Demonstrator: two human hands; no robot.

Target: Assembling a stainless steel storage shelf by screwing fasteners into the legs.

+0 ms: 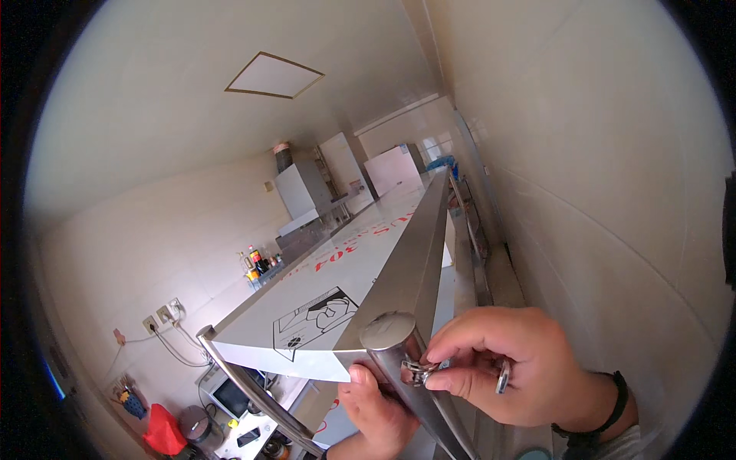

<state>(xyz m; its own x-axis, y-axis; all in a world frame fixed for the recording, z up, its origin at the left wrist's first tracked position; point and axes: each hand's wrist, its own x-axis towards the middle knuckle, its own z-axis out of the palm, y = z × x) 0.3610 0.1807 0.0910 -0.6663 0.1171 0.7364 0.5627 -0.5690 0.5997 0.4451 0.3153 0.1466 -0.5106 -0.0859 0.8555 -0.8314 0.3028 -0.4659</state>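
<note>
A stainless steel shelf rack stands tilted across the view, its top shelf (418, 253) running away from me. At its near corner is a round metal post (391, 333) with a flat cap. My left hand (372, 414) grips this corner from below, thumb up against the shelf edge; its other fingers are partly hidden behind the post. My right hand (510, 364) is closed, thumb and forefinger pinching a small shiny metal tool (418, 373) against the side of the post. One flat metal end sticks out by the curled fingers. The tool's exact kind is unclear.
Printed film (314, 318) covers the shelf top. A second post (238, 376) stands at the left. A tiled wall (598, 192) rises close on my right. Beyond are a range hood (301, 192), bottles (258, 261), wall sockets (162, 314), a microwave (230, 391) and a red bag (163, 431).
</note>
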